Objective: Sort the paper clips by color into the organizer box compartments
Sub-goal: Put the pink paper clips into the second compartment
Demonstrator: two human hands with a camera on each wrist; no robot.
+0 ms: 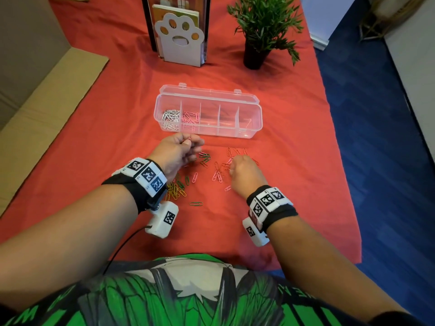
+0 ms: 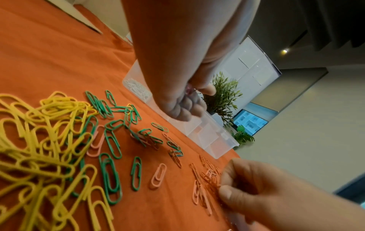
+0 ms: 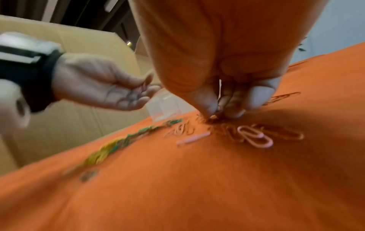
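A clear organizer box (image 1: 255, 107) lies open on the red cloth, with white clips (image 1: 170, 116) in its leftmost compartment and pink clips (image 1: 190, 118) in the one beside it. My left hand (image 1: 181, 147) hovers just in front of the box and pinches pink clips (image 3: 143, 87) between thumb and fingers. My right hand (image 1: 242, 169) is down on the cloth, fingertips (image 3: 209, 103) pinching at a cluster of red clips (image 2: 210, 181). Loose pink clips (image 1: 217, 176), green clips (image 2: 110, 176) and yellow clips (image 2: 39, 140) are scattered between and below the hands.
A paw-shaped white bookend (image 1: 180, 40) with books and a potted plant (image 1: 263, 27) stand behind the box. Cardboard (image 1: 42, 109) lies along the table's left side. The cloth's right edge drops to blue floor (image 1: 376, 137).
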